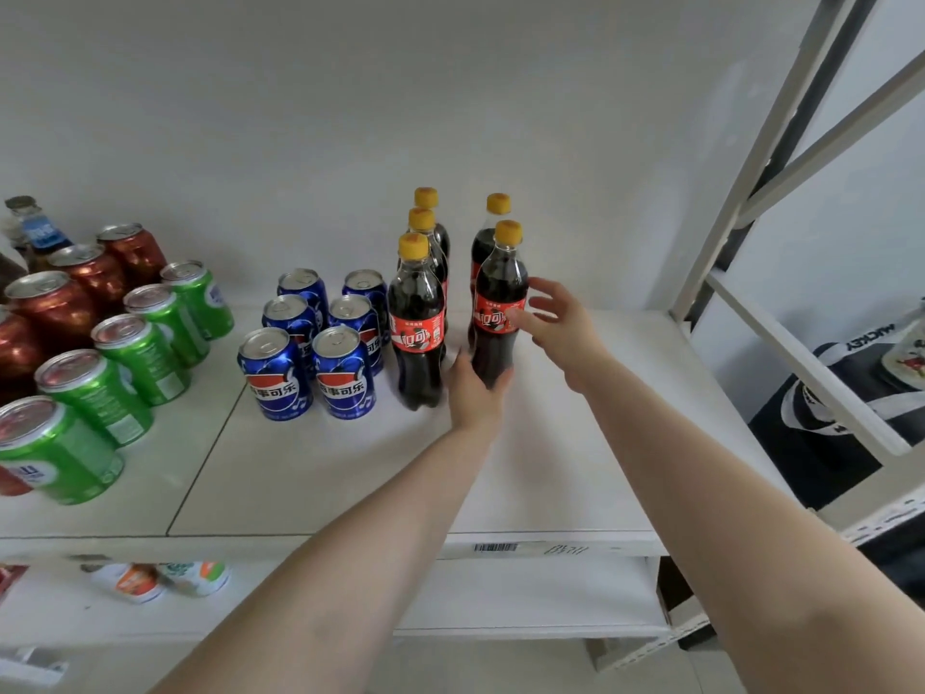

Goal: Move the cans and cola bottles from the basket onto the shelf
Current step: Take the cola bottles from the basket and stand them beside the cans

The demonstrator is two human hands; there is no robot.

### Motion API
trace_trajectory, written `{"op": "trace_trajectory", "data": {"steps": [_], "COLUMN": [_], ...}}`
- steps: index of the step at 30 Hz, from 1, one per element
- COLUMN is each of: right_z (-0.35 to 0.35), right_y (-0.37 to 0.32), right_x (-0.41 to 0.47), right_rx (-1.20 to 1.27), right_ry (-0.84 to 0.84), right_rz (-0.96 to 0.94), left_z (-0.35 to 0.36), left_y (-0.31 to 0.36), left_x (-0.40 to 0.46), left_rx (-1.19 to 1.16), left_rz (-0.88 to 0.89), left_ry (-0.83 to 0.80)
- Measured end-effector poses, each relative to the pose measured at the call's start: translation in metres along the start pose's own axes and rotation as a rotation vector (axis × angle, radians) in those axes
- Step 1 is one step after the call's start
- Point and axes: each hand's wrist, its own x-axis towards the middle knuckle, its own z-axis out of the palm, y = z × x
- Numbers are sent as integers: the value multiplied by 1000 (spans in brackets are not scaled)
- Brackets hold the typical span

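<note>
A white shelf [310,473] carries everything here, its front edge bearing a barcode sticker [495,547]. On its left part stand rows of green cans [95,393] and dark red cans [55,305], then a block of six blue cola cans [275,375] with red-and-white emblems and silver tops, upright in two columns.

Just right of the blue cans stand five cola bottles — three in a file [418,325] and two more beside them. All are clear plastic filled with dark cola, with yellow caps and red labels.

The front bottle of the right pair [499,313] is upright with its base at the shelf. The left hand [475,393] has its grip clamped round the bottle's lower part, fingers wrapped behind the base. The right hand [555,325] is at label height on the bottle's right side — fingers spread and relaxed, thumb tip touching the label, grip apart.

On the lower shelf [525,593] lie small white-and-orange packets [165,578], blurred.
</note>
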Motion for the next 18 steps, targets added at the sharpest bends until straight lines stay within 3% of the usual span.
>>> {"op": "trace_trajectory", "data": {"steps": [7, 18], "right_z": [-2, 1], "right_y": [0, 4], "right_x": [11, 21], "right_rx": [64, 83], "right_ry": [-89, -63], "right_rz": [-43, -93], "left_z": [8, 18], "left_y": [-28, -40], "left_x": [24, 39], "left_rx": [-38, -77], "left_rz": [-9, 46], "left_ry": [61, 112]}}
